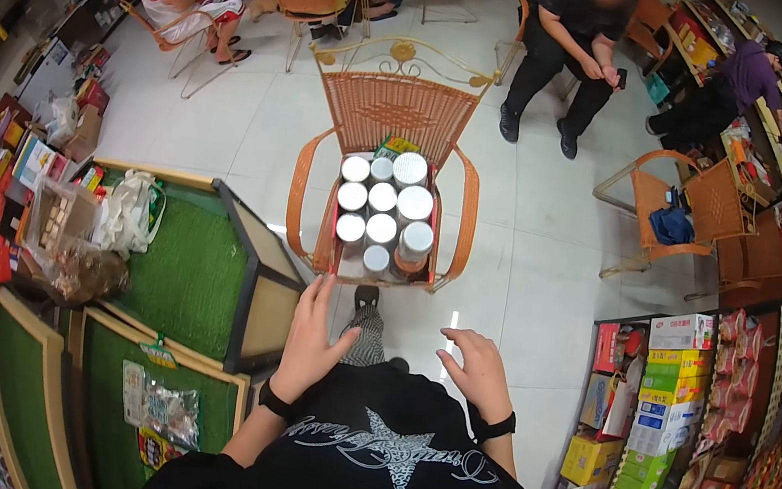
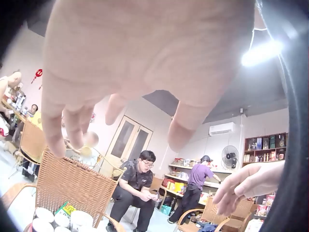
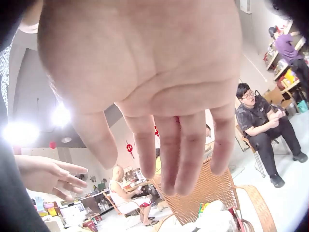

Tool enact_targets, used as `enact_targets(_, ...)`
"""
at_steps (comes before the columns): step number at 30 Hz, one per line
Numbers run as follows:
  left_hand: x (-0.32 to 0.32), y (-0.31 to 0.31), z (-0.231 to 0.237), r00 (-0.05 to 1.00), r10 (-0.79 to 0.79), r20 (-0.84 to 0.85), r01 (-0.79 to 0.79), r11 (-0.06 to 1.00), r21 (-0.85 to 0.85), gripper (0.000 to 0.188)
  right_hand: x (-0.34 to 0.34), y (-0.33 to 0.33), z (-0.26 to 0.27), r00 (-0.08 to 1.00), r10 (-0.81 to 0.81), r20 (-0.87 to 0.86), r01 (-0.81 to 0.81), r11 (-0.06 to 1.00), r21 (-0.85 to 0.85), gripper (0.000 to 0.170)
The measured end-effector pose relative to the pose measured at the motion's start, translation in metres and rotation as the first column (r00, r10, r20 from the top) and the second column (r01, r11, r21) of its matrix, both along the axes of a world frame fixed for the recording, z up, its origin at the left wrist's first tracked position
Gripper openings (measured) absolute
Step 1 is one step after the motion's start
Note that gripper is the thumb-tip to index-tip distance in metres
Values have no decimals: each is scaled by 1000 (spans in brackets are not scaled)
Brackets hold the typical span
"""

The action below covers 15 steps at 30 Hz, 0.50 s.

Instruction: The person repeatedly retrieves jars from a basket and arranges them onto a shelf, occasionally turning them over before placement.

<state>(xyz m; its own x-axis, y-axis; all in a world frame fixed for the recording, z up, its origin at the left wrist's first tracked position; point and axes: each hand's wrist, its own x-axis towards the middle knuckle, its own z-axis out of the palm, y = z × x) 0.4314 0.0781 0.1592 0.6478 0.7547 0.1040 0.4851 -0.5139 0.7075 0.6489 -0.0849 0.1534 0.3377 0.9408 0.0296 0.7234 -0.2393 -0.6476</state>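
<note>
Both my hands are in the air before my chest, holding nothing. My left hand [image 1: 312, 339] has its fingers extended and thumb apart, near the front left of a woven armchair [image 1: 398, 109]. Toward the right, my right hand [image 1: 478, 371] has relaxed fingers reaching inward; its palm [image 3: 145, 63] fills the upper right wrist view. On the chair's seat sits a box [image 1: 334, 254] packed with several white-lidded cans [image 1: 383, 197]. One can [image 1: 416, 240] at the front right stands higher than its neighbours. A green and yellow packet [image 1: 395, 148] lies behind the cans.
Green-lined display stands [image 1: 191, 265] are at my left, with plastic bags [image 1: 128, 210] on top. Shelves of boxed goods [image 1: 659, 416] stand at my right. Another woven chair [image 1: 684, 212] holds a dark blue cloth. A seated person [image 1: 576, 55] and others are farther back.
</note>
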Motion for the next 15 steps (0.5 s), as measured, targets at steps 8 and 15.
enact_targets(8, 64, 118, 6, 997, -64, 45, 58, 990, 126, 77, 53, 90, 15, 995, -73, 71, 70, 997, 41, 29)
enact_targets(15, 99, 175, -9, 975, -209, -73, 215, 974, 76, 59, 80, 148, 13, 988, -148, 42, 149, 989, -5, 29)
